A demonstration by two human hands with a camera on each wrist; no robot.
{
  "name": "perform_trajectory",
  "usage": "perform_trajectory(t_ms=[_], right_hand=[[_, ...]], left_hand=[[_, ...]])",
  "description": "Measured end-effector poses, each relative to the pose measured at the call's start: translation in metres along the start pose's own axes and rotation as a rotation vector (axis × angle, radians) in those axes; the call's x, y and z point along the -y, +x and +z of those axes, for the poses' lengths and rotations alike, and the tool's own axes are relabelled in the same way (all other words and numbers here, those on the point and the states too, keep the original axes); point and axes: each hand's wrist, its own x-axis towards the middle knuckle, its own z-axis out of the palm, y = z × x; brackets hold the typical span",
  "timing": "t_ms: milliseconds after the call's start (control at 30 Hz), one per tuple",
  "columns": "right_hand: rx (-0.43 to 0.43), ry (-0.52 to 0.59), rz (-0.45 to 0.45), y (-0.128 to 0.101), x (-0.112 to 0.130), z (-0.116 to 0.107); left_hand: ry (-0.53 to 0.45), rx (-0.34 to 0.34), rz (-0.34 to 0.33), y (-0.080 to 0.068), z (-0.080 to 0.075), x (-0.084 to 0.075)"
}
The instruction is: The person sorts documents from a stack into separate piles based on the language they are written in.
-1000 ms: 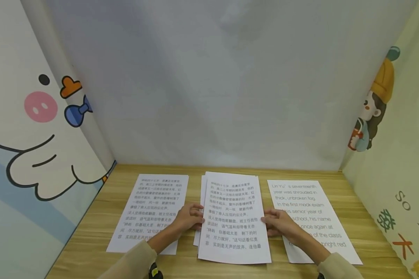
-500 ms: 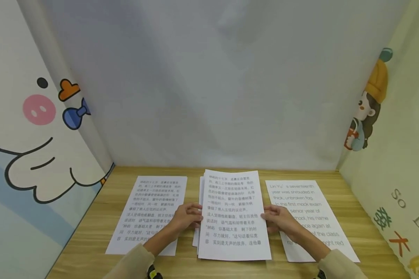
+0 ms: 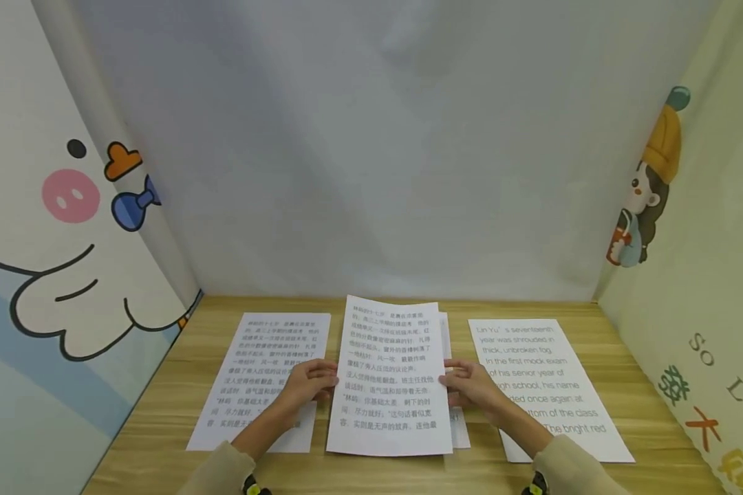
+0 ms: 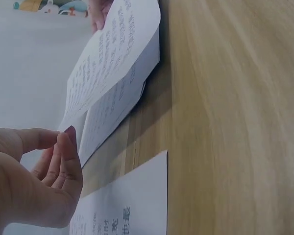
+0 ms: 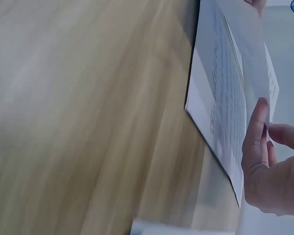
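A white sheet with Chinese print (image 3: 391, 375) is held a little above the wooden table (image 3: 161, 412), slightly left of the paper stack (image 3: 457, 419) beneath it. My left hand (image 3: 318, 382) pinches its left edge and my right hand (image 3: 457, 382) pinches its right edge. In the left wrist view the left hand (image 4: 59, 152) has thumb and fingers together at the edge of the raised sheet (image 4: 117, 54), above the stack (image 4: 120, 110). In the right wrist view the right hand (image 5: 264, 147) grips the sheet (image 5: 250, 78) over the stack (image 5: 220, 112).
Another Chinese-print sheet (image 3: 263, 364) lies flat at the left, and a sheet with English print (image 3: 547, 385) lies at the right. Cartoon-printed panels (image 3: 56, 227) wall in both sides, with a plain grey wall (image 3: 378, 151) behind.
The top sheet has come up off the middle stack and moved left with both hands on its edges. The stack's right edge now shows from under it.
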Motion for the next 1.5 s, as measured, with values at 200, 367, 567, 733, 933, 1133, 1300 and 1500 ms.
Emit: perform_trajectory(t_ms=[200,367,567,733,933,1133,1300,1500], right_hand=[[0.029,0.075,-0.013,0.010,-0.004,0.024],[0.023,0.120,0.007,0.021,0.003,0.048],[0.037,0.146,-0.016,0.040,0.019,0.091],[0.082,0.138,-0.043,0.052,0.028,0.118],[0.123,0.162,-0.050,0.060,0.036,0.146],[0.145,0.195,-0.025,0.061,0.042,0.177],[0.145,0.227,-0.008,0.062,0.048,0.194],[0.151,0.227,0.012,0.067,0.047,0.198]], left_hand=[[0.000,-0.062,-0.030,0.000,-0.023,0.006],[0.016,-0.082,-0.041,0.000,-0.050,0.008],[0.043,-0.114,-0.044,-0.005,-0.095,0.010],[0.089,-0.157,-0.069,-0.012,-0.126,0.012],[0.117,-0.201,-0.095,-0.016,-0.152,0.013],[0.155,-0.241,-0.111,-0.016,-0.178,0.024],[0.176,-0.255,-0.099,-0.015,-0.191,0.029],[0.172,-0.254,-0.108,-0.012,-0.194,0.033]])
